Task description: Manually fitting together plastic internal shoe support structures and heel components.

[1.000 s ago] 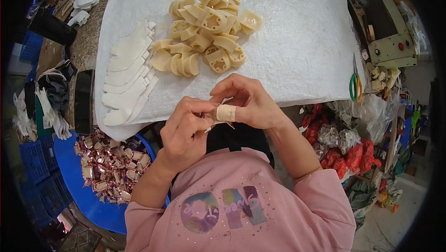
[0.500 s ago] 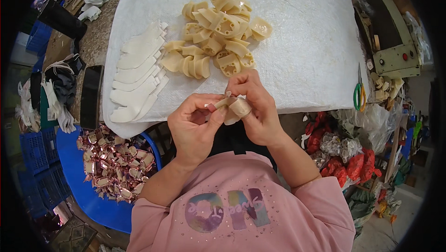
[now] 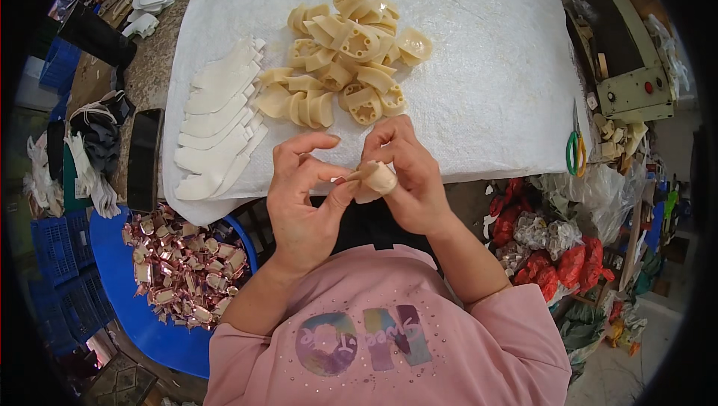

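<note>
Above my lap, by the table's front edge, my right hand [image 3: 413, 185] grips a small beige curved piece, which looks like a shoe heel [image 3: 378, 179], between bent fingers and thumb. My left hand [image 3: 303, 208] pinches the heel's left side with thumb and index finger, its other fingers raised. A thin strip there is partly hidden by the fingertips. Just beyond my hands lies a pile of similar beige hollow heels [image 3: 348, 36], some showing round holes. White cut flat pieces [image 3: 213, 148] overlap in a row to its left.
A white sheet [image 3: 493, 69] covers the table. Green-and-orange-handled scissors [image 3: 576, 153] lie at its right edge. On the left are a dark phone [image 3: 144, 155] and a blue tub [image 3: 112, 271] holding shiny pinkish pieces [image 3: 183, 271]. Red and clear plastic bags [image 3: 572, 264] heap at right.
My left hand has opened its upper fingers and shifted its pinch along the heel. The heel has turned slightly in my right hand. The view has shifted a little.
</note>
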The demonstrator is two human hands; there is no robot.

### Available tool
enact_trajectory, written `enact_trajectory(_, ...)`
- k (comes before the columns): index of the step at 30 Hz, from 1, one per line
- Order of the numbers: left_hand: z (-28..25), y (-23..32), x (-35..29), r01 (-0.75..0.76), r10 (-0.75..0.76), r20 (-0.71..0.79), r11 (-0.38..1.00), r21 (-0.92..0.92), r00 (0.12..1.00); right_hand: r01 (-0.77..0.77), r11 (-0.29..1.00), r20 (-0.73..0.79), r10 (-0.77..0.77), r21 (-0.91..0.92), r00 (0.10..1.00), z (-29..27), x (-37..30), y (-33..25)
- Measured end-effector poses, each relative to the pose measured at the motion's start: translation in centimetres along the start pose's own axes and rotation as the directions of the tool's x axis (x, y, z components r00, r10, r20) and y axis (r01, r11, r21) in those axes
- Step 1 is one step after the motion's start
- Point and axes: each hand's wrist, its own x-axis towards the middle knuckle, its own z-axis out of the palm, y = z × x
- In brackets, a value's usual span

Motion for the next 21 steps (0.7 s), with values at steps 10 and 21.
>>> enact_trajectory(10,-0.7,-1.2,0.3,-0.384,0.384,0.078,0.923,-0.007,0.920,-0.361,0.834,0.318,0.237,0.418,0.918,-2.1,1.5,0.7)
enact_trajectory(21,0.3,-0.2,-0.3,0.450,-0.252,0.398,0.699,-0.556,0.882,-0.057,0.954,0.075,0.037,0.293,0.997,0.3,-0.4,0.1)
